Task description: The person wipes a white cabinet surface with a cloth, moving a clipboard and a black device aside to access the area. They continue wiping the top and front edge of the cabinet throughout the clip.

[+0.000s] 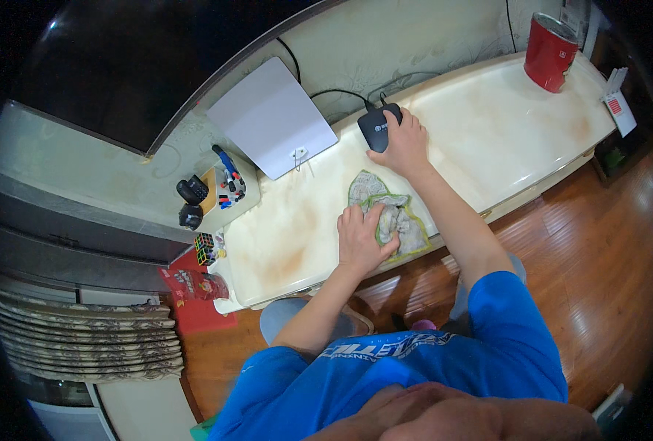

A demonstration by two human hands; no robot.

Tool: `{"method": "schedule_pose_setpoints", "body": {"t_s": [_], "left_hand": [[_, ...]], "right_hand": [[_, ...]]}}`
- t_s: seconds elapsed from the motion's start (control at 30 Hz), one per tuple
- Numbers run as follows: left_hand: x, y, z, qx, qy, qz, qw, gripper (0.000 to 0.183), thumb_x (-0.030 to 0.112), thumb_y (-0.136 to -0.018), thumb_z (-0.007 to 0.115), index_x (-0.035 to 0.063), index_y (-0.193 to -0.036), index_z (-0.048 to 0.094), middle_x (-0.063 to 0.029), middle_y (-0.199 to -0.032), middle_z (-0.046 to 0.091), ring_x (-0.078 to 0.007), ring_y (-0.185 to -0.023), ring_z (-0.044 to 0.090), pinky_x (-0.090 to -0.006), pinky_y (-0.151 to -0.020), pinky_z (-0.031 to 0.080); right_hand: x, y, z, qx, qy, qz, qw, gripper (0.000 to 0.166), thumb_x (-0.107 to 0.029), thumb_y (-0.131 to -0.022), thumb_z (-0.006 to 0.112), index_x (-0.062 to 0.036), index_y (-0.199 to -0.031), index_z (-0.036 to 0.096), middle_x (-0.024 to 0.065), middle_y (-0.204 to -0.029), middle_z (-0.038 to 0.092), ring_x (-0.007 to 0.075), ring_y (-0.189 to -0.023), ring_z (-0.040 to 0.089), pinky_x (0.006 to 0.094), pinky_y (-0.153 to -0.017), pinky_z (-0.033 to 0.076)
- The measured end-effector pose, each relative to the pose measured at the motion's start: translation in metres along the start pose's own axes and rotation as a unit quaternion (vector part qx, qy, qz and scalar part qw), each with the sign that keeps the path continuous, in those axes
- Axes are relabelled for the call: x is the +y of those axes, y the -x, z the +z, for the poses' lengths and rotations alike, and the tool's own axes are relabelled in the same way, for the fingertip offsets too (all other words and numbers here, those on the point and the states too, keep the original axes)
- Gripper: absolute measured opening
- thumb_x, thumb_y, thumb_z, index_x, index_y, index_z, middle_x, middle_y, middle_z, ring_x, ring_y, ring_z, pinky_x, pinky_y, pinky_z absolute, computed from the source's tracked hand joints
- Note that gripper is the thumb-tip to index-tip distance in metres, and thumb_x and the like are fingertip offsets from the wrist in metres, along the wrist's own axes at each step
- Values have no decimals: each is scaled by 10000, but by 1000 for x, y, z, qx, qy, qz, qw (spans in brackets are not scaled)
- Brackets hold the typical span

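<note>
My right hand (406, 144) lies over a black set-top box (374, 131), its thumb at the near edge and its fingers across the right side. Cables run from the back of the box, which rests on a cream-topped cabinet (470, 149). My left hand (362, 240) grips a crumpled grey cloth with green edging (401, 223) close to the cabinet's front edge. Part of the cloth spreads out beyond the fingers, and the fingertips press into its folds.
A white router-like panel (274, 118) leans near the wall, left of the box. Farther left stand a pen organizer (235, 204), a puzzle cube (204, 248) and a red snack bag (197, 284). A red tin (550, 55) is at the right end. A television (111, 66) overhangs the left.
</note>
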State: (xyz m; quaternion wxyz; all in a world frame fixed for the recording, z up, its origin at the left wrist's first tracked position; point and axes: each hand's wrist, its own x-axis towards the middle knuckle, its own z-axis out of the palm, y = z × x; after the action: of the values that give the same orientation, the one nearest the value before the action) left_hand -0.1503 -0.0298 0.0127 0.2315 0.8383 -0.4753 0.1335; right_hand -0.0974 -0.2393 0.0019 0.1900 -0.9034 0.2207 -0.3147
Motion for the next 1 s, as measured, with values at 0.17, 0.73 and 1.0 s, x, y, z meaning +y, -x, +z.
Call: {"method": "schedule_pose_setpoints", "body": {"t_s": [0.17, 0.73, 1.0], "left_hand": [[0, 1, -1, 8, 0, 1, 1000, 554, 285, -661, 736, 89, -1150, 563, -153, -954, 472, -343, -930, 472, -435, -810, 394], [39, -18, 37, 106, 45, 110, 987, 511, 305, -847, 718, 6, -1191, 488, -194, -1108, 593, -277, -960, 591, -448, -782, 483], [-44, -48, -2, -132, 589, -107, 790, 419, 82, -826, 672, 19, -1225, 561, -81, -1248, 563, -172, -1141, 537, -324, -967, 438]], "right_hand": [[-4, 13, -11, 79, 3, -26, 997, 832, -447, -576, 819, -76, -1254, 510, 212, -1292, 447, 379, -1192, 443, 522, -953, 375], [-12, 125, -90, -51, -233, -127, 963, 415, -358, -800, 675, -108, -1129, 646, 136, -1221, 567, 333, -1147, 492, 447, -974, 383], [2, 128, -102, -99, -135, -165, 972, 462, -303, -726, 704, -129, -1147, 630, 139, -1266, 526, 334, -1181, 474, 456, -984, 389]]}}
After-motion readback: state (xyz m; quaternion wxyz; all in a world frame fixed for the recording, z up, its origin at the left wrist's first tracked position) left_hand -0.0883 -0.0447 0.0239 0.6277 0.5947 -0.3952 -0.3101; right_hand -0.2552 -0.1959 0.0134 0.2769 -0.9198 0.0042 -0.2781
